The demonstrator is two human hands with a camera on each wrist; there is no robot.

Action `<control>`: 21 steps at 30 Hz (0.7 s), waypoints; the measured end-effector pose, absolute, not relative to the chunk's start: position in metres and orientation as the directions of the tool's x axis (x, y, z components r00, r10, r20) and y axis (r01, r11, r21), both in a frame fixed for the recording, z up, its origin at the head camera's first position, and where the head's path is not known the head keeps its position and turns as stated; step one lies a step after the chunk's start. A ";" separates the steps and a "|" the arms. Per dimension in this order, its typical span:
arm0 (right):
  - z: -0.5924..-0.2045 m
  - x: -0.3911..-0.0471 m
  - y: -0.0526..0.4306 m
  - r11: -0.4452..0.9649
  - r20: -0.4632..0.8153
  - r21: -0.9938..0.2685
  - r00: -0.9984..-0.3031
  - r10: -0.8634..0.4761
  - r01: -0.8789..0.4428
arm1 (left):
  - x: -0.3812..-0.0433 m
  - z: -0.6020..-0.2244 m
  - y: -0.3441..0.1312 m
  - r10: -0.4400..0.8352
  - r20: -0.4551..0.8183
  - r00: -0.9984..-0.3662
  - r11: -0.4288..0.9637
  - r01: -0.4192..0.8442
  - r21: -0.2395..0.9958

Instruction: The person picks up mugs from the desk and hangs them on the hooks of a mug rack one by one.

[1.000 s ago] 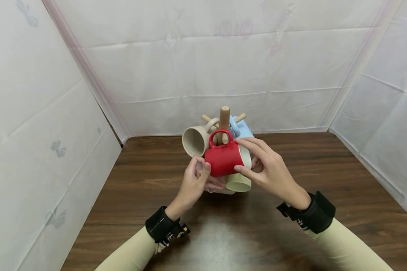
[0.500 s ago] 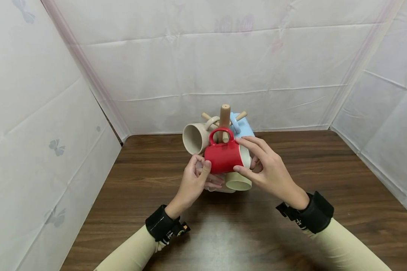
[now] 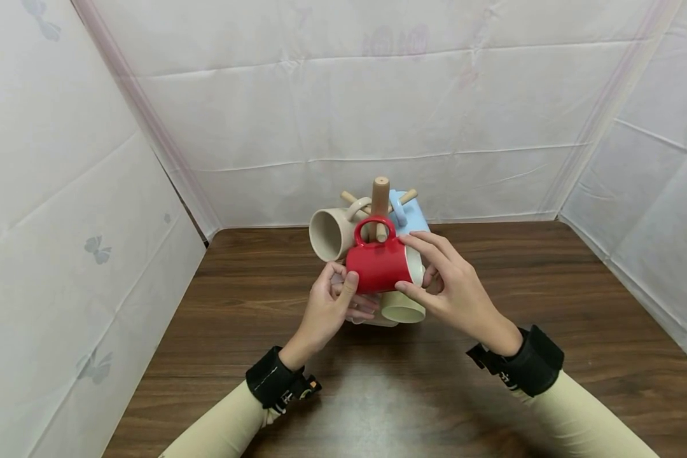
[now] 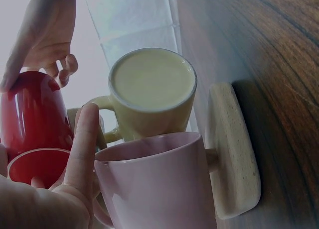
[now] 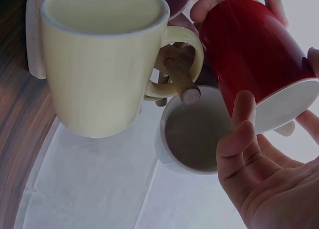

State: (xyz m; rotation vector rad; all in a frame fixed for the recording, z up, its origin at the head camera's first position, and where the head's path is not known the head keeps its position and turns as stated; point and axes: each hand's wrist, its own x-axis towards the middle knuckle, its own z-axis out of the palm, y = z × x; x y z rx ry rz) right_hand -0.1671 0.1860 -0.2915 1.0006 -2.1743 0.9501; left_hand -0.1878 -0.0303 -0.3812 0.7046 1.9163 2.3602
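A glossy red mug (image 3: pixel 376 267) lies sideways between both hands, handle up and white-lined mouth to the right. My left hand (image 3: pixel 325 308) holds its base end, thumb in front. At the rim, my right hand (image 3: pixel 458 289) pinches it between thumb and fingers. Within the handle's loop, the end of a wooden peg (image 3: pixel 381 234) shows in the head view. That peg belongs to a wooden mug tree (image 3: pixel 380 194). Below the red mug hang a pale yellow mug (image 5: pixel 99 79) and a pink mug (image 4: pixel 154 189), close to my left fingers.
A beige mug (image 3: pixel 327 234) hangs on the tree's upper left, a light blue mug (image 3: pixel 413 217) on its upper right. The tree's wooden base (image 4: pixel 232 154) stands on a dark wood table (image 3: pixel 252 273). White sheeting (image 3: pixel 343 114) encloses the back and sides.
The head view has shifted slightly. Both hands keep their hold, and the red mug stays nearly in place, its base end slightly higher than a second ago.
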 end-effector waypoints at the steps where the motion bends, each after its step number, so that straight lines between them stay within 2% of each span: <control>1: -0.291 -0.167 0.186 0.470 0.716 -0.368 -0.567 -0.408 -0.802 | -0.188 -0.381 -0.030 0.293 0.327 -0.898 -0.246 0.260 0.934; 21: -0.293 -0.167 0.186 0.454 0.712 -0.375 -0.565 -0.417 -0.808 | -0.188 -0.383 -0.031 0.297 0.325 -0.898 -0.261 0.251 0.932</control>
